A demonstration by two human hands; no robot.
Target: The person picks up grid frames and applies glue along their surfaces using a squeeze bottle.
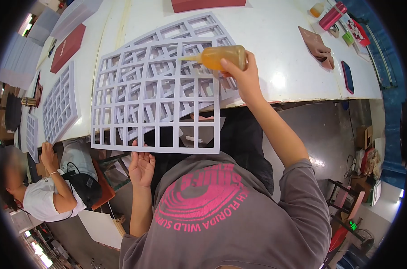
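My right hand (242, 74) is wrapped round a squeeze bottle (214, 57) of amber liquid, tipped on its side with its nozzle pointing left over a pale grey lattice frame (176, 125). At the frame's near edge, my left hand (142, 169) is palm up, its fingertips gripping the border from below. This frame lies over another grey lattice frame (208, 23), turned at an angle beneath it, and its near part overhangs the table edge. Whether liquid is leaving the nozzle is too small to make out.
The white table (275, 45) carries a red box (208, 3), a maroon box (68, 48), a phone (347, 77), a brown cloth-like piece (316, 47) and a pink flask (332, 16). To the left, another person (55, 193) touches a separate lattice frame (60, 105).
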